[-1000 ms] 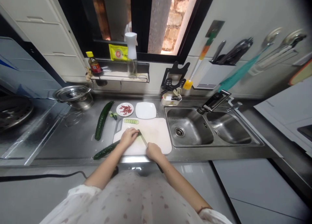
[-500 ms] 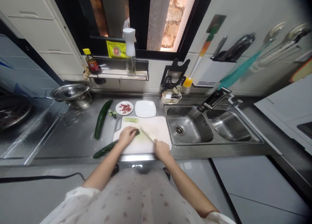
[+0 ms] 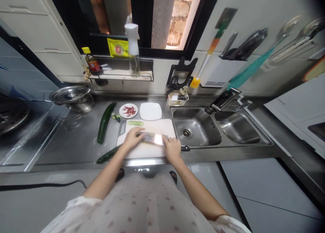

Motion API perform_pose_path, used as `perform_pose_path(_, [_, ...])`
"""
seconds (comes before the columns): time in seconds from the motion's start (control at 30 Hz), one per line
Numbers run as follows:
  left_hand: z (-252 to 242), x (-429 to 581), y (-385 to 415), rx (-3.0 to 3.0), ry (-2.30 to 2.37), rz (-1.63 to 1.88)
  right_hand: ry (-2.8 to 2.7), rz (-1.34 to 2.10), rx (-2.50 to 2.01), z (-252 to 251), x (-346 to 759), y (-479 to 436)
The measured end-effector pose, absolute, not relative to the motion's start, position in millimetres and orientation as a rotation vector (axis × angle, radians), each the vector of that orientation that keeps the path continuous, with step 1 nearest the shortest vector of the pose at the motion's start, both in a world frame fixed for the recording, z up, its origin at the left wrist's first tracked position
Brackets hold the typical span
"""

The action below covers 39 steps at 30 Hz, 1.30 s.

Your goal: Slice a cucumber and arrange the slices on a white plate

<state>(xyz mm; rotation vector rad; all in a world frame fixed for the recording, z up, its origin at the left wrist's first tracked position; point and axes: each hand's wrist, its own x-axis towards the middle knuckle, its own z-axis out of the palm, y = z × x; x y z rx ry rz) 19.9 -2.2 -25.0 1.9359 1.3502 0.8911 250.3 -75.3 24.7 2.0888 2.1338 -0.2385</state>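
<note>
A white cutting board [image 3: 162, 127] lies on the steel counter in front of me. My left hand [image 3: 132, 137] is curled over the end of a cucumber [image 3: 108, 154] that sticks out left past the board. My right hand [image 3: 172, 147] grips a knife [image 3: 154, 138] whose wide blade lies flat across the board, with a cucumber slice on it. The blade's tip reaches the fingers of my left hand. A row of cucumber slices [image 3: 135, 123] sits along the board's far edge.
A whole cucumber [image 3: 104, 121] and cucumber ends [image 3: 116, 117] lie left of the board. Behind it stand a small plate of chopped red bits [image 3: 128, 110] and a white square plate [image 3: 150, 111]. A double sink [image 3: 218, 130] is to the right, a steel pot [image 3: 73, 97] to the left.
The knife went from cutting upright at the cucumber to lying flat across the board. My right hand moved right. My left hand stayed on the cucumber.
</note>
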Motion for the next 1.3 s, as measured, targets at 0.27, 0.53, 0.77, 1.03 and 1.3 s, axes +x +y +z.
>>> perform_pose_path(0.27, [-11.2, 34.3, 3.8, 2.056, 1.320, 0.530, 2.300, -0.232, 1.982, 17.3, 241.5, -79.6])
perform_pose_path(0.53, [-33.3, 1.2, 35.0, 1.808, 1.439, 0.689, 2.286, -0.254, 1.972, 10.5, 239.3, -82.1])
perform_pose_path(0.77, [-49.2, -74.5, 93.3, 1.281, 2.217, 0.853, 2.226, -0.232, 2.016, 10.9, 249.7, -80.4])
perform_pose_path(1.03, [-52.5, -106.8, 143.8, 1.551, 2.223, 0.522, 2.160, -0.246, 2.060, 9.4, 257.3, -79.8])
perform_pose_path(1.3, [-46.0, -106.4, 146.8, 1.764, 2.260, 0.337, 2.160, -0.263, 2.100, 6.4, 261.7, -78.4])
